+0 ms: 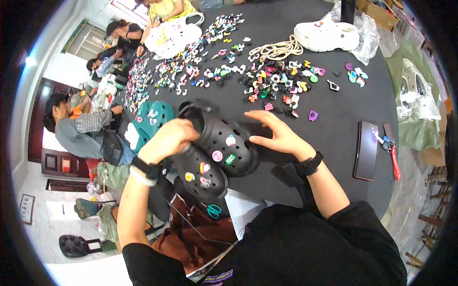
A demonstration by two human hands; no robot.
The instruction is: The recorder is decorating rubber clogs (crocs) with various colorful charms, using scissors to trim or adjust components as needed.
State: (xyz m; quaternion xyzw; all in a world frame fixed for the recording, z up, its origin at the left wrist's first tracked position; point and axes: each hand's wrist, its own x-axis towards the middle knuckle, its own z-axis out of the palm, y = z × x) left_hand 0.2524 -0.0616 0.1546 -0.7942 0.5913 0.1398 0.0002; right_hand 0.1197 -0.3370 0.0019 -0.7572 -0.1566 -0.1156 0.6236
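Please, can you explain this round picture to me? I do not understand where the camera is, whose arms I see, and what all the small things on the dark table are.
The camera sits on a person's head and looks down, so the wide lens bends the picture into a circle. The two arms coming from the lower edge belong to that person.

The left hand grips a black clog by its heel end. The right hand lies open with its fingers on the same clog. A second black clog lies just below it. Both carry small coloured charms pushed into their holes.

On the dark table lie many loose charms, a coiled cream cord, a white clog on a clear bag, a dark phone and keys with a red strap. Teal clogs lie to the left. Other people sit at the far left side.
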